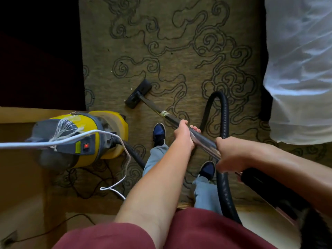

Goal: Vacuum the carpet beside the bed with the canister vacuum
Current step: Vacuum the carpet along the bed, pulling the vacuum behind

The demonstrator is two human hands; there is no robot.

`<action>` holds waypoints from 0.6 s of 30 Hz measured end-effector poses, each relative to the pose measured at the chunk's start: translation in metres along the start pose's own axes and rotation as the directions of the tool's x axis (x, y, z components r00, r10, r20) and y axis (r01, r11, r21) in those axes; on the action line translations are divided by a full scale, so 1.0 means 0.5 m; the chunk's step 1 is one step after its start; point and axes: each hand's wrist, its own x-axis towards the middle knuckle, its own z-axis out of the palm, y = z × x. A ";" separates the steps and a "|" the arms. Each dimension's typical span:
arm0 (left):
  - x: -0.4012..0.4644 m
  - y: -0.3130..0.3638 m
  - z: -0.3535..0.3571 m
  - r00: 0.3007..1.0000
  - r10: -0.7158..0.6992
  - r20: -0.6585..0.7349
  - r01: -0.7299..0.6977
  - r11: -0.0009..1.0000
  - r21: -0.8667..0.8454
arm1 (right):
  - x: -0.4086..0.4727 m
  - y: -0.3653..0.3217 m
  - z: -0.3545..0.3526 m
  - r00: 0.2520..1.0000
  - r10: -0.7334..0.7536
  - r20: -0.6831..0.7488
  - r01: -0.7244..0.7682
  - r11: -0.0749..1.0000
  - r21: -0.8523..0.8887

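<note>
Here, left hand [183, 135] and right hand [229, 153] grip the wand [203, 139] over patterned carpet [179, 51] beside the bed [298, 69].

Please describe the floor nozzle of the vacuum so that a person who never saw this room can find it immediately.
Start from the patterned olive carpet between the dark floor on the left and the white bed on the right. Follow the metal wand forward from the two hands. It ends in the floor nozzle, a flat black rectangular head lying angled on the carpet.

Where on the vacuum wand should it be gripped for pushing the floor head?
On the shiny upper tube of the wand, from above, as left hand and right hand do: it slopes down to the floor head, so spaced grips steer it.
</note>
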 end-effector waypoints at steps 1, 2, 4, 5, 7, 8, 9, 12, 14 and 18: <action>0.009 0.023 -0.006 1.000 -0.007 0.012 0.007 1.000 0.001 | 0.012 -0.019 -0.013 1.000 -0.008 -0.007 0.008 1.000 -0.012; 0.015 0.034 -0.009 1.000 -0.005 0.022 0.005 1.000 0.009 | 0.016 -0.027 -0.016 1.000 -0.016 -0.009 0.016 1.000 -0.013; 0.032 0.050 -0.024 1.000 0.028 -0.002 -0.028 1.000 0.011 | 0.028 -0.042 -0.020 0.999 -0.037 0.036 0.037 0.999 -0.007; 0.037 0.053 -0.030 0.999 0.036 -0.020 -0.036 0.999 0.016 | 0.029 -0.043 -0.019 0.997 -0.038 0.067 0.036 0.999 0.030; 0.057 0.057 -0.044 1.000 0.023 -0.003 -0.023 0.999 0.048 | 0.041 -0.045 -0.015 0.994 -0.041 0.105 0.029 0.993 0.112; 0.064 0.063 -0.051 1.000 0.029 0.002 -0.029 0.998 0.048 | 0.047 -0.052 -0.011 0.992 -0.054 0.116 0.038 0.990 0.136; 0.075 0.072 -0.063 0.999 0.043 -0.008 -0.043 0.998 0.050 | 0.055 -0.063 -0.005 0.990 -0.065 0.128 0.044 0.986 0.162; 0.109 0.116 -0.096 0.995 0.090 -0.042 -0.085 0.990 0.114 | 0.089 -0.112 0.010 0.986 -0.110 0.125 0.074 0.962 0.262; 0.123 0.158 -0.115 0.989 0.133 -0.066 -0.122 0.982 0.143 | 0.111 -0.152 0.007 0.983 -0.148 0.111 0.106 0.943 0.315; 0.144 0.269 -0.145 0.980 0.183 -0.076 -0.166 0.968 0.188 | 0.155 -0.241 -0.036 0.981 -0.173 0.090 0.120 0.899 0.422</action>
